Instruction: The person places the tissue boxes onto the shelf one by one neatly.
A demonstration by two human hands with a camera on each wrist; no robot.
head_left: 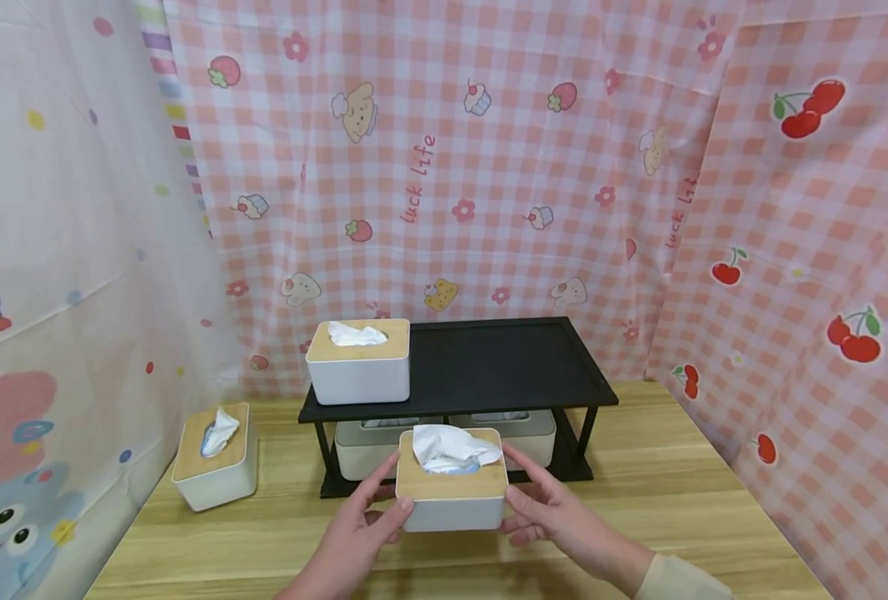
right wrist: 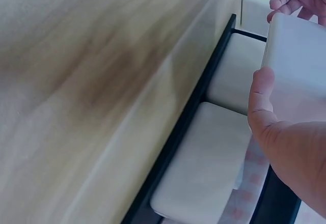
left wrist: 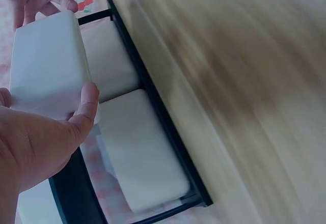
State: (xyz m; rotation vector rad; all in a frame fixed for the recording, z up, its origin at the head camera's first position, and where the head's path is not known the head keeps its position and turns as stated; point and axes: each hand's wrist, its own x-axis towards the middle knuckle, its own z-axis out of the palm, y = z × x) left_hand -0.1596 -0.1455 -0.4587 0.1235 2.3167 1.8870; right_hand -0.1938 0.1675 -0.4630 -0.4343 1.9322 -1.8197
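Note:
Between my two hands I hold a white tissue box [head_left: 453, 514] with a wooden lid, raised above the table in front of the black rack. A white tissue [head_left: 451, 448] sticks out of its lid. My left hand [head_left: 356, 527] grips the left side of the box, and my right hand [head_left: 556, 518] grips the right side. In the left wrist view the thumb of the left hand [left wrist: 46, 137] presses the box's side. From the right wrist view, the right hand [right wrist: 293, 142] also has its thumb against the box.
A two-level black rack [head_left: 500, 358] stands at the back of the wooden table [head_left: 661, 492]. On its top left sits another tissue box [head_left: 361, 379]; two more boxes, one a lower right box [head_left: 537, 442], stand below. Far left is an angled tissue box [head_left: 222, 487]. Patterned curtains [head_left: 489, 167] surround the table.

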